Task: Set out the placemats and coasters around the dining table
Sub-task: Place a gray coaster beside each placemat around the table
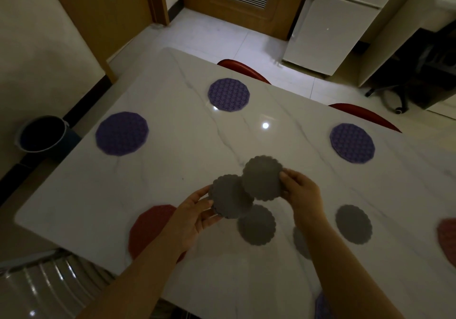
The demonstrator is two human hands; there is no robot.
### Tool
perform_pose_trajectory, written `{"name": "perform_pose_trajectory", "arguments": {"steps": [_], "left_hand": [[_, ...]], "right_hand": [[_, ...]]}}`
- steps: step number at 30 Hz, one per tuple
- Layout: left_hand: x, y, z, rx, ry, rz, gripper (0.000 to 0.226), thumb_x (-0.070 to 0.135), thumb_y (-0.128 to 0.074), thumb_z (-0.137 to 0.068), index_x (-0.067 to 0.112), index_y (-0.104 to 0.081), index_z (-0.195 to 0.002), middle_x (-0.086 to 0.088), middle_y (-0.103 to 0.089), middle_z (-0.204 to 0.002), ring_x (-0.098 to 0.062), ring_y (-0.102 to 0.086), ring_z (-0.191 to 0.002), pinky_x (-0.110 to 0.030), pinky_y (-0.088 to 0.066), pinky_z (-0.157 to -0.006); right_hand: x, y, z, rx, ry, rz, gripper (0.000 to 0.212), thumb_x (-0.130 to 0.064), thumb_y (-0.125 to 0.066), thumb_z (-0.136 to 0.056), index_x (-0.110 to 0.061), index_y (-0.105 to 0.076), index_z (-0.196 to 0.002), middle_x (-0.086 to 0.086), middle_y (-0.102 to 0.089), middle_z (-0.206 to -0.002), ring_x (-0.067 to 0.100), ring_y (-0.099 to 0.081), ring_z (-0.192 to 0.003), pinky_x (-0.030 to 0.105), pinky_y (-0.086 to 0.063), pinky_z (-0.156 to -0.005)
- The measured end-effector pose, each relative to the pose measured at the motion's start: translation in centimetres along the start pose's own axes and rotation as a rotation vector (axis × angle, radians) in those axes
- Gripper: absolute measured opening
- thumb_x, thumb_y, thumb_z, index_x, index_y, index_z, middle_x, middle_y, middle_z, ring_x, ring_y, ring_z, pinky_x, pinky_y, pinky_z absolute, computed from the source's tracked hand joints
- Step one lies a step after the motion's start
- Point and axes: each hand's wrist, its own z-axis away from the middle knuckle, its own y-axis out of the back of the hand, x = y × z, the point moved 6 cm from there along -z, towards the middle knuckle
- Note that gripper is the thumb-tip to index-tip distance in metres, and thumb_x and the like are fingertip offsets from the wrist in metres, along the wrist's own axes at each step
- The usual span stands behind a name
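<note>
Above the white marble table [172, 170], my left hand [195, 215] holds a small stack of grey scalloped coasters [229, 196]. My right hand [302, 189] pinches one more grey coaster [262, 178] that overlaps the stack's upper right edge. Three grey coasters lie on the table: one under my hands [256, 225], one partly hidden by my right forearm [299, 242], one further right [353, 223]. Purple round placemats sit at the left [122, 133], the far side [228, 94] and the right [352, 143]. A red placemat [148, 227] lies under my left wrist, another red placemat [447, 237] at the right edge.
Two red chairs [243, 68] [365, 115] are tucked in at the table's far side. A dark bucket [43, 133] stands on the floor at the left, a white fridge [330, 27] at the back right, and a black office chair base [394, 91] beside it.
</note>
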Motion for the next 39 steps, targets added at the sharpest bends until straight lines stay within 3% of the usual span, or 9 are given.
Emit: {"name": "perform_pose_trajectory", "arguments": {"steps": [5, 7, 11, 15, 23, 30, 32, 35, 39], "left_hand": [[-0.4, -1.2, 0.1, -0.031, 0.011, -0.016, 0.03, 0.003, -0.06, -0.085, 0.015, -0.063, -0.113, -0.01, -0.076, -0.098, -0.024, -0.074, -0.082, -0.032, -0.06, -0.063], [-0.8, -1.4, 0.1, -0.032, 0.023, -0.026, 0.031, 0.005, -0.061, -0.085, 0.016, -0.064, -0.113, -0.012, -0.075, -0.101, -0.026, -0.073, -0.085, -0.032, -0.06, -0.065], [-1.6, -1.8, 0.2, -0.061, 0.03, -0.046, 0.031, 0.005, -0.058, -0.088, 0.017, -0.065, -0.115, -0.012, -0.074, -0.107, -0.027, -0.072, -0.091, -0.032, -0.06, -0.068], [-2.0, -2.3, 0.5, -0.079, 0.038, -0.103, 0.039, 0.016, -0.067, -0.075, 0.018, -0.067, -0.114, -0.011, -0.074, -0.108, -0.029, -0.072, -0.094, -0.032, -0.06, -0.07], [-2.8, -3.3, 0.6, -0.123, 0.036, -0.236, 0.028, 0.011, -0.052, -0.096, 0.019, -0.062, -0.121, -0.006, -0.072, -0.115, -0.027, -0.069, -0.104, -0.031, -0.058, -0.076], [-2.7, -2.3, 0.4, -0.084, 0.027, -0.182, 0.027, 0.007, -0.05, -0.095, 0.019, -0.066, -0.114, -0.004, -0.074, -0.111, -0.026, -0.07, -0.1, -0.03, -0.059, -0.072], [-2.4, -1.5, 0.4, -0.063, 0.022, -0.151, 0.027, 0.007, -0.05, -0.095, 0.018, -0.066, -0.115, -0.004, -0.074, -0.11, -0.025, -0.07, -0.099, -0.029, -0.059, -0.071], [-2.0, -0.3, 0.4, -0.011, 0.013, -0.108, 0.027, 0.007, -0.052, -0.094, 0.017, -0.065, -0.115, -0.004, -0.074, -0.108, -0.023, -0.071, -0.097, -0.029, -0.059, -0.068], [-1.7, 0.5, 0.7, 0.009, 0.012, -0.074, 0.026, 0.008, -0.051, -0.095, 0.018, -0.066, -0.114, -0.005, -0.074, -0.109, -0.022, -0.071, -0.097, -0.029, -0.059, -0.069]], "right_hand": [[3.1, -3.0, 2.1, -0.057, -0.07, 0.159, 0.01, -0.018, -0.062, -0.087, -0.024, -0.069, -0.091, -0.002, -0.071, -0.092, 0.017, -0.067, -0.087, 0.036, -0.055, -0.083], [3.5, -2.9, 2.4, -0.025, -0.043, 0.25, 0.012, -0.021, -0.061, -0.088, -0.029, -0.068, -0.093, -0.009, -0.069, -0.091, 0.01, -0.063, -0.085, 0.034, -0.054, -0.085], [3.6, -2.8, 3.2, 0.001, 0.01, 0.377, 0.024, -0.02, -0.058, -0.09, -0.018, -0.067, -0.111, 0.001, -0.069, -0.106, 0.013, -0.06, -0.089, 0.031, -0.051, -0.086], [3.6, -2.1, 3.6, 0.058, 0.021, 0.444, 0.028, -0.019, -0.054, -0.092, -0.014, -0.064, -0.118, 0.005, -0.067, -0.115, 0.02, -0.061, -0.099, 0.032, -0.049, -0.091], [4.0, -2.0, 4.2, 0.062, 0.04, 0.548, 0.037, -0.024, -0.05, -0.094, -0.015, -0.056, -0.128, 0.008, -0.063, -0.125, 0.026, -0.059, -0.112, 0.042, -0.046, -0.1], [4.8, -0.6, 3.4, -0.009, 0.047, 0.505, 0.043, -0.03, -0.052, -0.093, -0.017, -0.049, -0.134, 0.004, -0.061, -0.128, 0.019, -0.058, -0.113, 0.031, -0.044, -0.097], [5.4, 0.3, 2.8, -0.057, 0.086, 0.694, 0.044, -0.032, -0.052, -0.093, -0.016, -0.046, -0.134, 0.004, -0.059, -0.129, 0.022, -0.056, -0.116, 0.032, -0.043, -0.098], [7.2, -0.2, 2.9, -0.26, 0.151, 1.06, 0.058, -0.036, -0.055, -0.088, -0.018, -0.037, -0.14, 0.004, -0.05, -0.138, 0.027, -0.042, -0.128, 0.037, -0.035, -0.106], [9.4, -1.6, 3.7, -0.366, 0.214, 1.241, 0.074, -0.044, -0.058, -0.084, -0.022, -0.023, -0.146, -0.001, -0.03, -0.152, 0.024, -0.029, -0.135, 0.037, -0.026, -0.112]]}}
